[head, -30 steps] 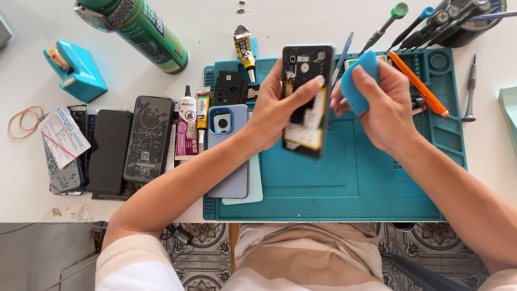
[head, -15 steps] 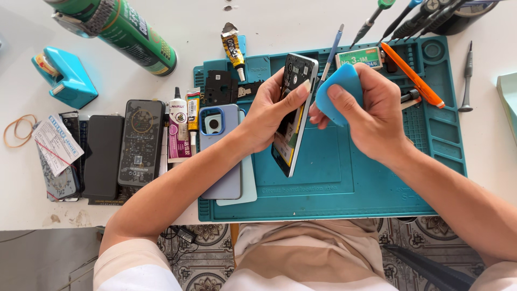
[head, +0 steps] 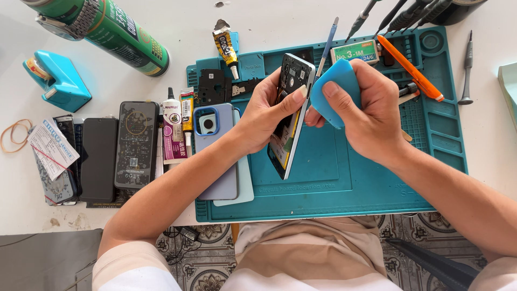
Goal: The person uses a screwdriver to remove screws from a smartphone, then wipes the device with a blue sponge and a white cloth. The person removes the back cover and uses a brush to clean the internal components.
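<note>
Black and shiny, the opened phone (head: 288,116) is tipped up on its long edge above the teal mat (head: 344,183), near the mat's middle. The left hand (head: 269,113) grips it, with the thumb pressed on the top edge and the fingers curled behind. The right hand (head: 366,113) pinches a soft blue wedge (head: 335,89), and the wedge touches the phone's side edge near the top.

The step looks like wiping or prying along that edge (I cannot tell which). The next move probably needs a steady hold from the left hand while the right slides the wedge gently down the side, so the thin frame does not slip or bend.

There is open mat below and to the right of the phone, so the hands have room to turn it there. The left side is tight: a pale blue phone back (head: 216,151) lies at the mat's left edge, with small glue tubes (head: 177,126) just beside it and a row of dark phones (head: 116,151) further left on the white table (head: 134,81). Behind the hands, an orange pen (head: 412,70) and some thin tools (head: 377,16) stick out near the mat's top edge. The near edge of the table is close to the person's lap, so a dropped phone could fall off.
</note>
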